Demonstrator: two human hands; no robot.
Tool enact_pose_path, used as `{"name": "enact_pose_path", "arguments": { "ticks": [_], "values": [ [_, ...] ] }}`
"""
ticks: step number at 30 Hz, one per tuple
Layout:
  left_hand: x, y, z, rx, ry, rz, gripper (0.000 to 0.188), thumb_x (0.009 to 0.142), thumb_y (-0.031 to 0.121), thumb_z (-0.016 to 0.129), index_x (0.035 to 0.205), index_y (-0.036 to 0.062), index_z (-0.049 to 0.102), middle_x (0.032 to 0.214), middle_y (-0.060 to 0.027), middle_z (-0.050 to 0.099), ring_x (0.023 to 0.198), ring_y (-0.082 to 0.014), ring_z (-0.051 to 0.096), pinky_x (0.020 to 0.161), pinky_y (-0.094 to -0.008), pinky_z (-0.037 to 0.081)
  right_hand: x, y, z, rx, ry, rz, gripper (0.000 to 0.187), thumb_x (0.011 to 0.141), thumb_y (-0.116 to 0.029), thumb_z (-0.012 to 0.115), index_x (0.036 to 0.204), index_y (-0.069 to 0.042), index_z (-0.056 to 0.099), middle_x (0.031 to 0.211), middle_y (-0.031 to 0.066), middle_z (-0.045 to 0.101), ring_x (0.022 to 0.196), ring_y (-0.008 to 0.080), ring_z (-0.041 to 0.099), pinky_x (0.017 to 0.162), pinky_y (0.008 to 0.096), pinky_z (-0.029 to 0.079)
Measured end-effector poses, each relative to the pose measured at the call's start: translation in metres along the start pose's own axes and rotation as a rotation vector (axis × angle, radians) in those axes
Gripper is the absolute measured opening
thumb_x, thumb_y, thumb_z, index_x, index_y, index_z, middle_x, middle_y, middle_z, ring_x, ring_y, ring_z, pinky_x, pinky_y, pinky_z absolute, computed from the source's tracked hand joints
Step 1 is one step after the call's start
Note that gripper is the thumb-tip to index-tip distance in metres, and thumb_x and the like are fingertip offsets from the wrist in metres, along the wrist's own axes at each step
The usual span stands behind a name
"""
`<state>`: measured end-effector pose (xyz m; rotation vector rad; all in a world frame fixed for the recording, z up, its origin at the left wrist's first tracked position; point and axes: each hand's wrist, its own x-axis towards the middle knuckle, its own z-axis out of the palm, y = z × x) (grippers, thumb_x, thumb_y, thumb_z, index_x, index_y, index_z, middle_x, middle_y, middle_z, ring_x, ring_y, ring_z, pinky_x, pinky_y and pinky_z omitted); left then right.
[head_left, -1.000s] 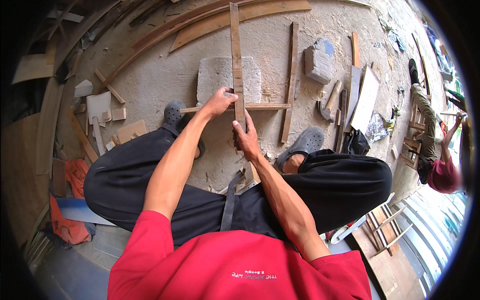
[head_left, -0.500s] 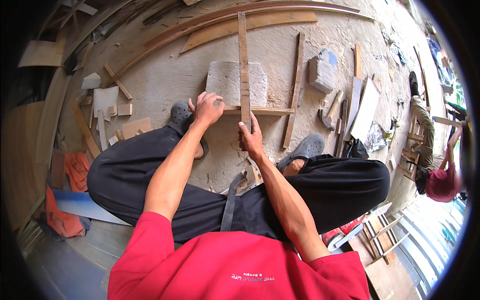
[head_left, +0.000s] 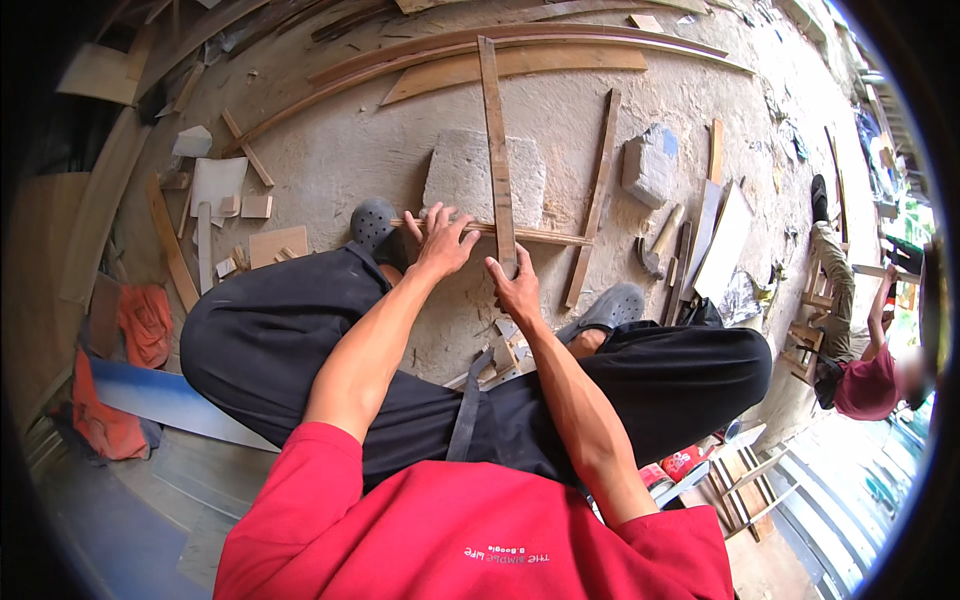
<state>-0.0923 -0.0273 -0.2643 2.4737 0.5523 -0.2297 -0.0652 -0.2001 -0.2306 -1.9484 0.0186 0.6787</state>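
A long narrow wooden strip point(head_left: 495, 130) points away from me, crossing over a light wooden board point(head_left: 550, 237) lying crosswise. My right hand point(head_left: 517, 291) grips the strip's near end, thumb on its left side. My left hand point(head_left: 440, 243) rests on the left part of the board with fingers spread. What lies under its palm is hidden. Just beyond the board lies a rough pale block point(head_left: 465, 170), partly covered by the strip. The board's right end meets another thin wooden strip point(head_left: 597, 190) lying on the ground.
My feet in grey clogs point(head_left: 374, 228) flank the work. To the right lie a hammer point(head_left: 660, 243), a grey block point(head_left: 650, 165) and a white panel point(head_left: 723, 240). Long planks point(head_left: 530, 65) lie beyond; wood offcuts point(head_left: 257, 206) lie left. Another person point(head_left: 868, 385) is at far right.
My left hand has moved right along the board, and its fingers are more spread. My right hand still holds the strip. The whole view has shifted a little.
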Motion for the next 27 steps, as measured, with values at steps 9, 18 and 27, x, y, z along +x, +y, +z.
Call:
{"name": "enact_pose_path", "arguments": {
  "ticks": [9, 18, 27],
  "values": [
    [0.001, -0.002, 0.005, -0.055, 0.026, 0.04, 0.036, 0.091, 0.041, 0.059, 0.119, 0.019, 0.063, 0.134, -0.0082, 0.049, 0.14, -0.0293, 0.024, 0.108, -0.07, -0.01, 0.016, 0.01, -0.031, -0.242, -0.069, -0.065, 0.047, 0.084, -0.033, 0.072, 0.115, -0.001, 0.059, 0.075, 0.017, 0.068, 0.067, 0.0277, 0.068, 0.062, 0.0389, 0.053],
    [-0.004, -0.007, -0.001, -0.03, 0.015, 0.067, 0.034, 0.09, 0.041, 0.061, 0.117, 0.0197, 0.065, 0.127, -0.0057, 0.053, 0.138, -0.0261, 0.029, 0.108, -0.0701, -0.008, 0.018, 0.017, -0.044, -0.335, -0.15, -0.098, 0.043, 0.082, -0.034, 0.07, 0.105, 0.001, 0.061, 0.079, 0.0251, 0.067, 0.077, 0.0382, 0.068, 0.07, 0.0437, 0.052],
    [-0.002, 0.002, -0.007, 0.105, -0.172, -0.039, 0.05, 0.092, 0.049, 0.054, 0.133, 0.0195, 0.055, 0.144, -0.0091, 0.039, 0.143, -0.0292, 0.02, 0.11, -0.0672, -0.011, 0.015, 0.026, -0.058, -0.419, -0.172, -0.159, 0.046, 0.083, -0.036, 0.069, 0.108, 0.0, 0.056, 0.08, 0.0276, 0.065, 0.081, 0.0431, 0.065, 0.073, 0.0488, 0.05]
  ]
}}
